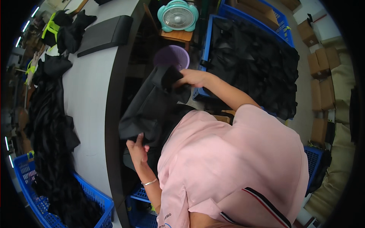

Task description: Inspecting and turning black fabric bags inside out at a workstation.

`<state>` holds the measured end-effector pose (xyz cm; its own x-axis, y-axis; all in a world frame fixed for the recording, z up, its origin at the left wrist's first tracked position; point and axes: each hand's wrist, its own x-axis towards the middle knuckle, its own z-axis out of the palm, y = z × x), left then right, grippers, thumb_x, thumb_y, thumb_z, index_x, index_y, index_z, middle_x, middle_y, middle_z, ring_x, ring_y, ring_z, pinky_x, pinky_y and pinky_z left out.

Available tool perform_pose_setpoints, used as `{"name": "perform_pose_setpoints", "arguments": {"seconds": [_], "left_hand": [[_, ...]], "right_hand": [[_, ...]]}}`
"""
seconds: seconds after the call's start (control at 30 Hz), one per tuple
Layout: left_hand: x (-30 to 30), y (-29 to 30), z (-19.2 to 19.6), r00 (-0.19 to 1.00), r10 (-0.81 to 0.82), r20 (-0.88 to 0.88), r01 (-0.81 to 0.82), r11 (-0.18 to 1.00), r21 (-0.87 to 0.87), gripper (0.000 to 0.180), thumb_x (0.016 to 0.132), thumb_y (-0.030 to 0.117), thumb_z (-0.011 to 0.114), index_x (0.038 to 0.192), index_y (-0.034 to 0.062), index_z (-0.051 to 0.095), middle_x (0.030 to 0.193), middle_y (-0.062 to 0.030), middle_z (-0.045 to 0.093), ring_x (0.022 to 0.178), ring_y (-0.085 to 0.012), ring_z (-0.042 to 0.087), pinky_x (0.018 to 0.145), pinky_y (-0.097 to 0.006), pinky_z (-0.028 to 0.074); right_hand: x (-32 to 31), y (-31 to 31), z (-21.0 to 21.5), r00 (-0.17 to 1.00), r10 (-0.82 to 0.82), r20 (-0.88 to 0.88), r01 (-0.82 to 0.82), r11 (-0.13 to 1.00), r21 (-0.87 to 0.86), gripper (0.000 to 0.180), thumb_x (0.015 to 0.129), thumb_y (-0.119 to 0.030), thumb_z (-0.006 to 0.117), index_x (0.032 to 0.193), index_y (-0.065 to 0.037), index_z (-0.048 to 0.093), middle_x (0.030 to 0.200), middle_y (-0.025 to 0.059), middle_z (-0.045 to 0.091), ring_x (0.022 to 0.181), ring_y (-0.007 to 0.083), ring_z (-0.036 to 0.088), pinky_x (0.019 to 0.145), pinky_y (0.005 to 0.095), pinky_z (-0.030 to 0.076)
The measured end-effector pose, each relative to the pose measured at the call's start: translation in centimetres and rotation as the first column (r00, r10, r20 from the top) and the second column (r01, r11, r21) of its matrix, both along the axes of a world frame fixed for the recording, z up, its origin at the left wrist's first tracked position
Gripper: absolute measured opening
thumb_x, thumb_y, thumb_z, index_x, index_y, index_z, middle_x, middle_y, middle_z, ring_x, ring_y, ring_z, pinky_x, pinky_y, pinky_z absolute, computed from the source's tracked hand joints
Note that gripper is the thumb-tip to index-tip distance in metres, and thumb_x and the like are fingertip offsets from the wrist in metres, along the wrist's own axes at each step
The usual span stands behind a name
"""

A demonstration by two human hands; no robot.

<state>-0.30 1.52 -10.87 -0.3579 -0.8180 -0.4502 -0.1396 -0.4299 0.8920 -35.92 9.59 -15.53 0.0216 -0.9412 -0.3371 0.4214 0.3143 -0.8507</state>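
A black fabric piece (142, 108), long and partly folded, is stretched between my two hands, beside the table's dark edge. My left hand (138, 151) pinches its lower end, thumb on top. The other end is in my right hand (193, 78), whose fingers close around the bunched cloth near the lavender basket (181, 57). That hand's fingertips are partly hidden by the cloth, and the cloth there is slightly blurred. Whether the piece is a finished article, I cannot tell.
The pale table (89, 98) on the left carries a flat black panel (106, 34) and a long heap of black cloth (51, 110) trailing into a blue crate (93, 192). A turquoise fan (178, 17) stands on a wooden stool. Black pieces (251, 64) fill another blue crate; cardboard boxes (323, 83) stand right.
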Motion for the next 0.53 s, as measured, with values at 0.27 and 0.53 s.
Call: {"name": "perform_pose_setpoints", "arguments": {"seconds": [0.27,0.53], "left_hand": [[-5.6,-1.2,9.3,0.928,-0.282,-0.243,0.084,0.795,-0.601,0.032,0.095,0.007,0.058,0.124,-0.0038,0.063,0.128,-0.0165,0.063,0.109,-0.0195,0.064,0.085,-0.029,0.053],[-4.0,1.9,18.3,0.564,-0.653,-0.505,-0.062,0.576,-0.815,0.021,0.098,0.022,0.058,0.111,0.0112,0.069,0.118,-0.0147,0.063,0.110,-0.0317,0.055,0.092,-0.042,0.048]], "right_hand": [[-3.3,20.9,-3.4,0.536,-0.716,0.448,0.784,0.619,0.053,0.031,0.093,-0.007,0.065,0.123,-0.003,0.061,0.122,0.0131,0.065,0.113,0.0261,0.064,0.096,0.0448,0.053],[0.4,27.5,-12.0,0.250,-0.946,0.205,0.748,0.323,0.579,0.043,0.104,-0.037,0.047,0.129,-0.003,0.056,0.125,0.0183,0.063,0.112,0.0355,0.062,0.093,0.0427,0.054]]}}
